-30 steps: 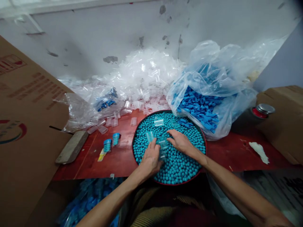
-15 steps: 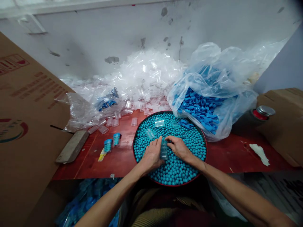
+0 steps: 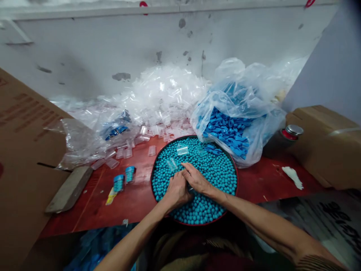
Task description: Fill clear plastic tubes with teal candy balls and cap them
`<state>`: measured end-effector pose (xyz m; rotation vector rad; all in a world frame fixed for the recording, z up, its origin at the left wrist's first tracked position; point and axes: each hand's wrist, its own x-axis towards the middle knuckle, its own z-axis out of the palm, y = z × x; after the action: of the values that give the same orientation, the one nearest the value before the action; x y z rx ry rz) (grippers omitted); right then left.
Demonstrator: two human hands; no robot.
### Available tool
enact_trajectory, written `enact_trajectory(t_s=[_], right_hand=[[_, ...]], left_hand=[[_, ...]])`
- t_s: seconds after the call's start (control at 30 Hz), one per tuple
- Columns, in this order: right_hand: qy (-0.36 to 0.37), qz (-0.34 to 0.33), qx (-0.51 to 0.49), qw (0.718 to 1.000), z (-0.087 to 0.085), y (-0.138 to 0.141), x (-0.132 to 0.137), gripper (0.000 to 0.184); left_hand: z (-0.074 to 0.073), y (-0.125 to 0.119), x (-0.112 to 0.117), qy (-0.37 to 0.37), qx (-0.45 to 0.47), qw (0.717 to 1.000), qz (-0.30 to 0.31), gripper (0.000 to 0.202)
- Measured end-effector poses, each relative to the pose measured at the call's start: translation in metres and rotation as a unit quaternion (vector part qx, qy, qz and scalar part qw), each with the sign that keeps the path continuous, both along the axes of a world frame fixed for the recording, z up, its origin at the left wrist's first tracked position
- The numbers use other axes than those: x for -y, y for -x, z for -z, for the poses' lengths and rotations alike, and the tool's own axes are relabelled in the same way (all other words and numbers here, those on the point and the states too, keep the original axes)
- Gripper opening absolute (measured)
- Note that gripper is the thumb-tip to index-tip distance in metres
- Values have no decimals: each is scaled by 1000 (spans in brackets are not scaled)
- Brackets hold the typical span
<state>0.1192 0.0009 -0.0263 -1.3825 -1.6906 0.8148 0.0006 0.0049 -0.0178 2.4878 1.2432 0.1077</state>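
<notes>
A round dark tray point(image 3: 153, 170) on the red table holds a heap of small turquoise balls point(image 3: 217, 173). My left hand point(image 3: 175, 191) and my right hand point(image 3: 195, 179) are pressed together over the middle of the tray, fingers curled around clear plastic tubes that are hidden between them. Two loose clear tubes point(image 3: 182, 150) lie on the balls further back. Two tubes filled with balls and fitted with blue caps point(image 3: 124, 178) stand on the table left of the tray.
A heap of clear plastic tubes point(image 3: 163, 101) lies against the wall. A clear bag of blue caps point(image 3: 228, 128) sits behind the tray on the right. Cardboard boxes point(image 3: 25, 158) flank both sides. A metal can point(image 3: 290, 132) and a white scrap point(image 3: 293, 177) lie to the right.
My hands, apart on the balls a second ago, have come together around the clear tubes, which are now covered. The camera has shifted slightly.
</notes>
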Motion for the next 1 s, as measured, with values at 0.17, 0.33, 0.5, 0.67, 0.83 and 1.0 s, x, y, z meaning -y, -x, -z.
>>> enact_trajectory(t_s=[0.17, 0.33, 0.5, 0.67, 0.83, 1.0], right_hand=[[-82, -12, 134, 988, -12, -31, 27, 42], [-64, -195, 304, 930, -19, -59, 65, 69], [-35, -195, 342, 918, -4, -48, 46, 69], [-37, 32, 314, 948, 15, -58, 18, 49], [14, 237, 178, 955, 30, -71, 9, 35], [38, 292, 69, 953, 32, -66, -11, 32]], left_hand=[[-1, 7, 5, -55, 31, 997, -39, 66], [-14, 32, 15, -17, -21, 997, -66, 65], [-20, 32, 16, 10, -82, 992, -94, 64], [-18, 22, 13, 19, -90, 991, -101, 66], [-17, 21, 12, 20, -80, 991, -103, 65], [-16, 14, 8, 42, -21, 993, -113, 64]])
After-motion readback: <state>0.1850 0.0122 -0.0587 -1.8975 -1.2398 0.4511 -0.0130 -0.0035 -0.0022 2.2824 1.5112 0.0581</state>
